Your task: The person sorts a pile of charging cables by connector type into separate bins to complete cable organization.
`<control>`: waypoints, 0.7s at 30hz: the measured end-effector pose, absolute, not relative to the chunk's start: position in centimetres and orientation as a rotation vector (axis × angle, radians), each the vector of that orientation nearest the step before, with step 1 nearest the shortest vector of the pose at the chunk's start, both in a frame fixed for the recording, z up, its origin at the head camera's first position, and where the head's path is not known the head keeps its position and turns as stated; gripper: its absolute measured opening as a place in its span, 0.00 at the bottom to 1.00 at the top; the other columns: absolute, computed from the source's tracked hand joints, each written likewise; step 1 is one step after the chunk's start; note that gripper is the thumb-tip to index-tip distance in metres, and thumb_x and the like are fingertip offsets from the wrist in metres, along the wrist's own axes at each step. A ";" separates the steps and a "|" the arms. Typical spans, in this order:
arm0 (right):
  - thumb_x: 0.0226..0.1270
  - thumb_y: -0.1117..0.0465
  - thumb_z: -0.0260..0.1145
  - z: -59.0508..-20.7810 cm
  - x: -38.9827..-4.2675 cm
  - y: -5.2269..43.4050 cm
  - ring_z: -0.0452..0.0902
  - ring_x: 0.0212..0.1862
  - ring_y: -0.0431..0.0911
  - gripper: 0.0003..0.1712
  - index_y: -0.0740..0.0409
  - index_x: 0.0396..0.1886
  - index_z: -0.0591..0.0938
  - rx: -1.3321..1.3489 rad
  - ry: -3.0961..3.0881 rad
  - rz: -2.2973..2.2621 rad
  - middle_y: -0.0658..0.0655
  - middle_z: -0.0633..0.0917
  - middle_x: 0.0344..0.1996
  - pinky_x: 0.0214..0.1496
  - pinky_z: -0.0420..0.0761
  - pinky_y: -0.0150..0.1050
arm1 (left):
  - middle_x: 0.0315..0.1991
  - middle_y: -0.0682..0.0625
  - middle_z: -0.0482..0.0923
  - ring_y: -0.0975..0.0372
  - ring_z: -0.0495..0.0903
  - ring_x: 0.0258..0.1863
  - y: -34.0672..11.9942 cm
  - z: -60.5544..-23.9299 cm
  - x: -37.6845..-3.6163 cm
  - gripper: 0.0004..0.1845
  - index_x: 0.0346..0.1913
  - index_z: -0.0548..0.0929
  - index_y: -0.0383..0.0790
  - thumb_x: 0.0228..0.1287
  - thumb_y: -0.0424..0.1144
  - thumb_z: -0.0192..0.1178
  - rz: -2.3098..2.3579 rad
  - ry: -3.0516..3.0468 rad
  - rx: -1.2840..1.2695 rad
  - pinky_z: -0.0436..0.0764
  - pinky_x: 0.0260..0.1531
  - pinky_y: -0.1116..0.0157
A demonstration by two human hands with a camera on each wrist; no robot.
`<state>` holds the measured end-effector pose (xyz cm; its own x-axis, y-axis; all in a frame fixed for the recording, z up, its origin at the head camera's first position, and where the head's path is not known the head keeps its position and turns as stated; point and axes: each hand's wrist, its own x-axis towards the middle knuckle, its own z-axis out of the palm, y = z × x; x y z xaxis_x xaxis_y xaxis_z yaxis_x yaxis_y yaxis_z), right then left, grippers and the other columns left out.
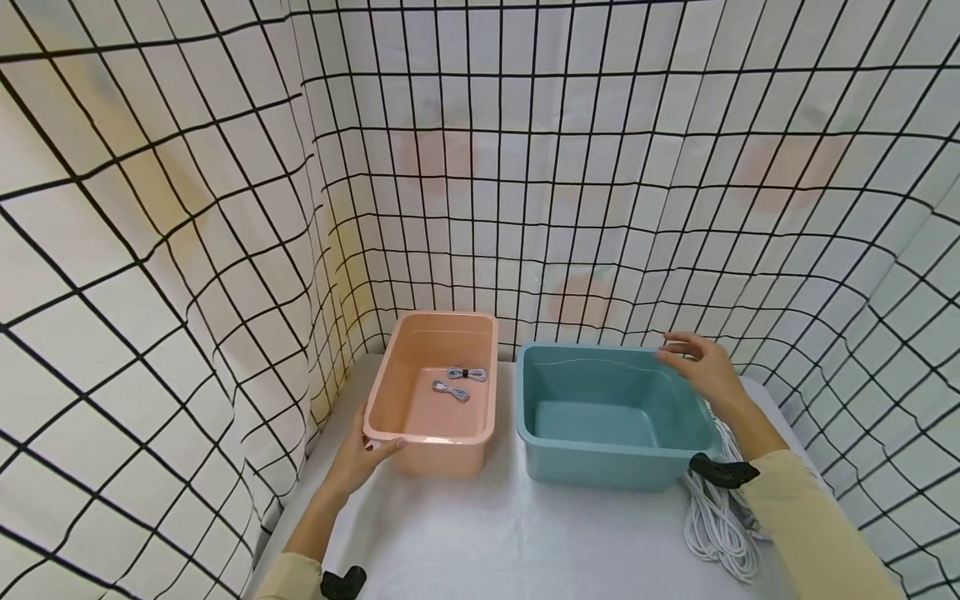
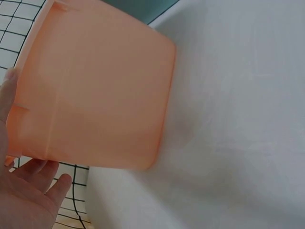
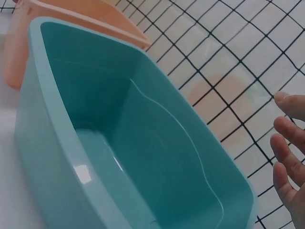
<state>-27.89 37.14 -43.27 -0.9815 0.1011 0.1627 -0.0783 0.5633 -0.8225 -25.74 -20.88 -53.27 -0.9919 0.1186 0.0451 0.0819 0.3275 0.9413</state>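
My left hand holds the near left corner of a peach-orange plastic bin, with the thumb at the rim and the other fingers round the corner. In the left wrist view, the orange bin shows its smooth outer wall. Two small bundled grey cables, a black-tied cable and another cable, lie inside it. To the right stands a teal bin with nothing seen inside. Near its far right corner hovers my right hand, fingers loosely bent; the right wrist view shows this hand apart from the rim.
Coiled white cables lie on the white table beside the teal bin's right end, partly hidden by the right arm. Black wire mesh over pale sheeting walls in the back and both sides.
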 end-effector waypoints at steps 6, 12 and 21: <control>0.78 0.43 0.63 -43.5 -26.7 38.9 0.70 0.65 0.68 0.39 0.63 0.76 0.68 -0.012 -2.619 1.339 0.72 0.77 0.63 0.61 0.74 0.66 | 0.79 0.34 0.54 0.37 0.56 0.76 -21.0 -53.7 -25.9 0.59 0.84 0.41 0.44 0.64 0.47 0.74 1.785 2.520 0.193 0.57 0.70 0.36; 0.79 0.45 0.61 -44.0 -25.6 40.4 0.71 0.65 0.69 0.37 0.64 0.76 0.68 -0.019 -2.635 1.292 0.71 0.77 0.63 0.60 0.78 0.60 | 0.78 0.34 0.55 0.38 0.58 0.75 -21.1 -53.8 -26.0 0.59 0.84 0.41 0.44 0.65 0.48 0.74 1.768 2.530 0.202 0.60 0.69 0.36; 0.78 0.45 0.63 -44.5 -23.6 42.2 0.78 0.57 0.51 0.37 0.65 0.74 0.70 -0.050 -2.600 1.257 0.67 0.79 0.59 0.43 0.76 0.22 | 0.79 0.35 0.55 0.39 0.58 0.76 -21.2 -53.9 -26.0 0.58 0.84 0.41 0.46 0.65 0.47 0.74 1.776 2.512 0.199 0.57 0.70 0.36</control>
<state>-23.60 42.24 -44.48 -0.9674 0.1398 0.2111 -0.0786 0.6267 -0.7753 -25.99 -21.17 -53.91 -0.9900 0.1387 0.0267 0.0715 0.3286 0.9417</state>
